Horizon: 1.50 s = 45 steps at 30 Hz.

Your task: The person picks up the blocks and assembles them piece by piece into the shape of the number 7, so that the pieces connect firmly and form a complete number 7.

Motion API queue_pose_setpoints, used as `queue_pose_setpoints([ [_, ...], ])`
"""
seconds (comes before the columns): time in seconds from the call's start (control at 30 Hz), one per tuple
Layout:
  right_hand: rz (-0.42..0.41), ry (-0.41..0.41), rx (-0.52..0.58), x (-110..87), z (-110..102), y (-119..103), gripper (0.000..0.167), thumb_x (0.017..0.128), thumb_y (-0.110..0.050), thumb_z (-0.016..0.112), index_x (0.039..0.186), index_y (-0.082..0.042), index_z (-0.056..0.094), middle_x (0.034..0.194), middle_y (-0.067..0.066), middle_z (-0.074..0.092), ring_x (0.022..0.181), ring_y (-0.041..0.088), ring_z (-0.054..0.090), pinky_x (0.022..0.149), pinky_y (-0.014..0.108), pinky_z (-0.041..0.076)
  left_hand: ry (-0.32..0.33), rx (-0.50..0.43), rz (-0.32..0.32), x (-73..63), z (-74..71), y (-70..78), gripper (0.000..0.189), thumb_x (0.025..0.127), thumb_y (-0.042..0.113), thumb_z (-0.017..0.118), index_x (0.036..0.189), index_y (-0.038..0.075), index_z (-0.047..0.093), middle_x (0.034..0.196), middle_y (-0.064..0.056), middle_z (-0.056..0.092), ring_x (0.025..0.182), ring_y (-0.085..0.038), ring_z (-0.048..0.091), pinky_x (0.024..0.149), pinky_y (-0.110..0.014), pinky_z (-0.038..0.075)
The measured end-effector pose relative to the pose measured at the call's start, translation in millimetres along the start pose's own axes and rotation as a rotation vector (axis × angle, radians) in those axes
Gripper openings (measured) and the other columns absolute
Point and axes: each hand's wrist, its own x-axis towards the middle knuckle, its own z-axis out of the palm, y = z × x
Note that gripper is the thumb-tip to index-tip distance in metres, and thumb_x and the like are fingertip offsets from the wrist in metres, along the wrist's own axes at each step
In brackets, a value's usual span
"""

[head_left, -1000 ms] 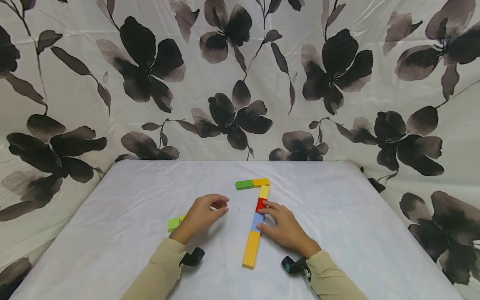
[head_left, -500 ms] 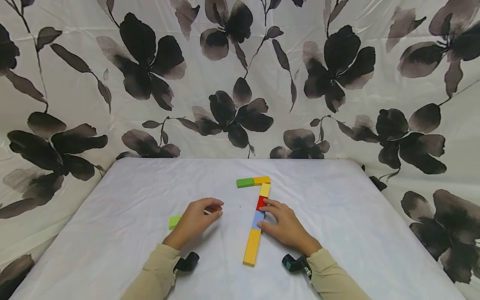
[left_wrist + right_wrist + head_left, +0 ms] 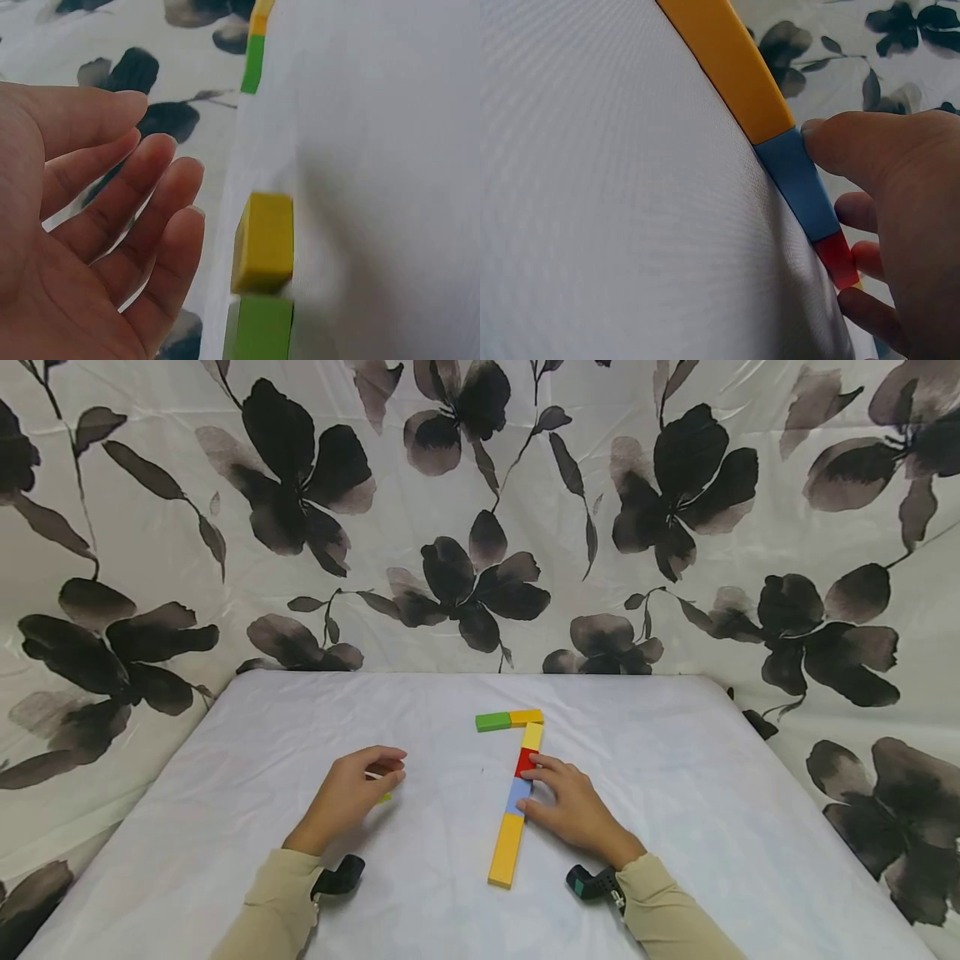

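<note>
My left hand point(image 3: 348, 793) hovers at the left with fingers loosely bent and nothing in them. It hides most of a yellow block point(image 3: 266, 244) and a light green block point(image 3: 262, 330), which the left wrist view shows close beside the fingers. My right hand point(image 3: 577, 810) rests along the right side of a row of blocks, its thumb at the blue block point(image 3: 799, 184) and fingertips at the red block point(image 3: 837, 259). That row also has a long orange-yellow block point(image 3: 506, 852) at the near end and a light yellow block point(image 3: 532, 735) at the far end.
Across the row's far end lie a green block point(image 3: 492, 722) and an orange-yellow block point(image 3: 527, 718), end to end, pointing left. A white cloth covers the table point(image 3: 675, 760). Behind it hangs a floral curtain point(image 3: 480, 468). A dark wrist camera point(image 3: 592, 882) sits on the right wrist.
My left hand has moved left and now covers the light green block in the head view. The right hand stays at the row. The head view has tilted slightly.
</note>
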Motion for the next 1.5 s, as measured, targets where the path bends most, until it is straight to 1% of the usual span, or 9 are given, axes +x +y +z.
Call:
queue_pose_setpoints([
  [0.27,-0.002,-0.004,0.002,-1.4,0,-1,0.047,0.09,-0.038,0.074,0.133,-0.02,0.067,0.152,-0.002,0.046,0.139,0.026,0.04,0.112,0.054,0.03,0.01,0.037,-0.057,-4.0,-19.6,-21.4,0.034,0.094,0.018,0.071,0.127,0.009,0.067,0.109,-0.003,0.07,0.101,-0.02,0.064,0.092,-0.043,0.052],
  [0.53,0.006,0.001,-0.009,-0.7,-1,-1,0.046,0.09,-0.038,0.074,0.132,-0.021,0.067,0.152,-0.003,0.046,0.139,0.025,0.04,0.112,0.054,0.031,-0.008,0.057,-0.1,-8.1,-34.5,-38.1,0.038,0.095,0.02,0.071,0.131,0.009,0.064,0.114,-0.006,0.069,0.104,-0.026,0.064,0.093,-0.046,0.051],
  [0.67,0.013,0.001,-0.01,-0.6,0,-1,0.046,0.09,-0.039,0.074,0.132,-0.021,0.067,0.152,-0.004,0.046,0.139,0.025,0.04,0.112,0.054,0.031,-0.043,0.065,-0.123,-7.1,-38.9,-42.1,0.04,0.096,0.021,0.07,0.133,0.008,0.063,0.118,-0.007,0.067,0.107,-0.026,0.063,0.095,-0.047,0.051],
  [0.83,0.006,0.006,-0.012,-0.4,0,-1,0.046,0.09,-0.038,0.074,0.132,-0.021,0.067,0.152,-0.005,0.046,0.139,0.025,0.04,0.112,0.054,0.03,-0.098,0.046,-0.155,-7.8,-41.3,-45.3,0.042,0.096,0.024,0.07,0.134,0.008,0.061,0.126,-0.008,0.066,0.11,-0.027,0.062,0.095,-0.048,0.051],
  [1.0,0.005,-0.001,-0.009,0.1,1,1,0.046,0.09,-0.039,0.074,0.132,-0.021,0.067,0.152,-0.004,0.045,0.139,0.024,0.04,0.112,0.053,0.03,-0.142,0.025,-0.175,-11.0,-44.3,-50.2,0.047,0.094,0.029,0.072,0.135,0.009,0.061,0.127,-0.008,0.066,0.112,-0.027,0.061,0.095,-0.048,0.051],
  [1.1,0.009,-0.004,-0.004,-0.1,0,2,0.046,0.09,-0.04,0.074,0.132,-0.022,0.067,0.152,-0.005,0.045,0.138,0.024,0.04,0.112,0.052,0.03,-0.187,0.004,-0.175,-11.1,-46.8,-53.1,0.05,0.092,0.031,0.074,0.137,0.011,0.061,0.129,-0.007,0.065,0.115,-0.026,0.06,0.097,-0.047,0.05],
  [1.23,0.004,-0.006,0.001,-0.6,1,3,0.046,0.09,-0.04,0.073,0.132,-0.023,0.067,0.152,-0.004,0.045,0.138,0.024,0.04,0.112,0.052,0.03,-0.243,-0.016,-0.172,-11.5,-50.6,-57.7,0.049,0.092,0.03,0.074,0.136,0.013,0.062,0.133,-0.007,0.063,0.12,-0.027,0.058,0.1,-0.046,0.047],
  [1.33,-0.002,-0.005,-0.001,-1.1,1,3,0.046,0.091,-0.041,0.073,0.132,-0.022,0.067,0.152,-0.004,0.045,0.138,0.025,0.04,0.112,0.053,0.03,-0.264,-0.035,-0.178,-12.1,-52.9,-60.8,0.048,0.091,0.03,0.074,0.135,0.014,0.063,0.135,-0.007,0.061,0.123,-0.027,0.056,0.102,-0.043,0.047],
  [1.5,-0.015,0.001,-0.005,-1.5,-2,3,0.046,0.091,-0.04,0.072,0.132,-0.021,0.067,0.152,-0.003,0.046,0.138,0.026,0.04,0.111,0.054,0.03,-0.287,-0.05,-0.144,-10.8,-55.7,-64.3,0.05,0.091,0.03,0.074,0.136,0.011,0.062,0.136,-0.009,0.061,0.125,-0.028,0.056,0.102,-0.038,0.047],
])
